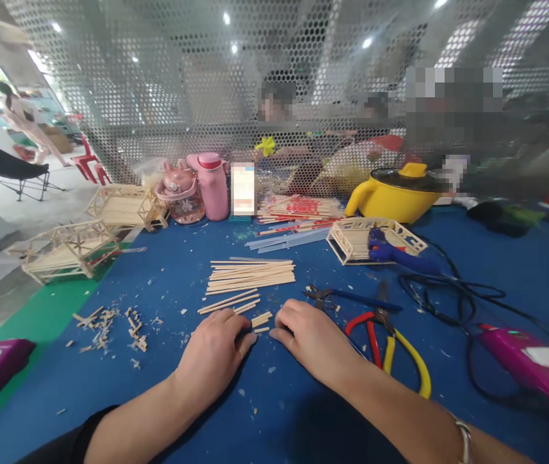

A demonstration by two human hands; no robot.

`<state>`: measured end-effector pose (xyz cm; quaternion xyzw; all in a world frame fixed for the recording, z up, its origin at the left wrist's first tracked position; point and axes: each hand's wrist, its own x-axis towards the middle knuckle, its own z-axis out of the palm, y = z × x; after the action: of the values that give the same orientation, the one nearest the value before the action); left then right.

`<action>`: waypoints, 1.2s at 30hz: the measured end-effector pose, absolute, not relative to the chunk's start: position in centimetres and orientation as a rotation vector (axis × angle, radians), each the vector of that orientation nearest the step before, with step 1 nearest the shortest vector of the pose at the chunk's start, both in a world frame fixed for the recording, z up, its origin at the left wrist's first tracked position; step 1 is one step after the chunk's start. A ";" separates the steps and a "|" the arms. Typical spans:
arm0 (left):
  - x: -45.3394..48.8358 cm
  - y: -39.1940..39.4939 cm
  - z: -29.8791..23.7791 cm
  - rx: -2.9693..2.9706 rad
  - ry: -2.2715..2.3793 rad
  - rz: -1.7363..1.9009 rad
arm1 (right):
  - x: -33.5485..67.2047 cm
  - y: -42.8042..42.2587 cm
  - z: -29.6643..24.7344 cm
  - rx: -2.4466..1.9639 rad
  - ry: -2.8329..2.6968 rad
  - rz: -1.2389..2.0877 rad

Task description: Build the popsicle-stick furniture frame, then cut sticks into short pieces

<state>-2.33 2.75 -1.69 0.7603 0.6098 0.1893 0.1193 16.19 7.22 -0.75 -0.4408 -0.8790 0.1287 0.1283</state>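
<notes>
Several short cut wooden sticks (261,319) lie side by side on the blue table between my two hands. My left hand (216,345) rests at their left ends, fingers curled and thumb apart. Just off their right ends, my right hand (310,335) lies with bent fingers and a gap between thumb and forefinger. Neither hand visibly grips anything, though the left fingertips are partly hidden. A few longer sticks (229,301) lie just beyond my left hand. Farther back is a row of long wooden sticks (252,276).
Yellow-and-red-handled cutters (381,316) and blue-handled pliers (323,293) lie right. A blue glue gun (400,258) rests on a stick frame (342,248), its cable trailing right. Scraps (100,325) lie left. A pink bottle (214,193) and yellow pot (395,196) stand behind.
</notes>
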 end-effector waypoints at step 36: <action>-2.2 4.3 -2.2 2.551 1.505 0.591 | 15.3 7.9 -1.1 -1.286 -2.479 0.505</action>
<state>-2.18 4.30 -2.18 0.8431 0.4973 0.1953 0.0608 15.31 7.87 -1.08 -0.4478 -0.8635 0.1760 0.1513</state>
